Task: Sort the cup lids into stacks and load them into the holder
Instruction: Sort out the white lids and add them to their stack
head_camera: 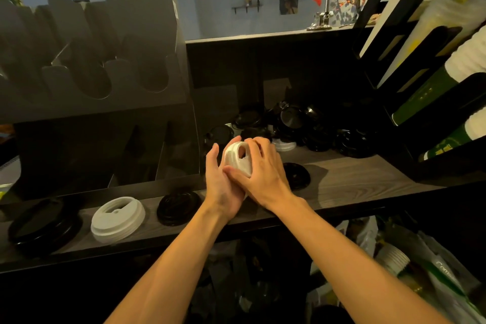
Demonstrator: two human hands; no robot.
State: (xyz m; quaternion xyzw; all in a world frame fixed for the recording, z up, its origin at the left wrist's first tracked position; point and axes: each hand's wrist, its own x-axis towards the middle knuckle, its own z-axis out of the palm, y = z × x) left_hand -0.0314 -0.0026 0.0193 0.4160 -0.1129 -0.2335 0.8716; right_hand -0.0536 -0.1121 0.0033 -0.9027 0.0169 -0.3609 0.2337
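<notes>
Both hands hold a short stack of white lids (238, 156) above the counter's middle. My left hand (219, 179) cups it from the left and below; my right hand (263, 168) wraps it from the right. On the counter front stand a white lid stack (118, 218), a black lid stack (43, 226) at far left and a smaller black stack (178, 206). One black lid (297, 175) lies right of my hands. A loose pile of black lids (302, 126) with a white lid (285, 145) sits at the back. The grey slotted holder (92, 60) stands at upper left.
A wood-grain counter (355, 173) carries everything. A black cup rack (410, 79) with white and green cup sleeves rises at the right. Bagged supplies (410, 271) lie below the counter's front edge at lower right. A raised ledge (263, 34) runs behind.
</notes>
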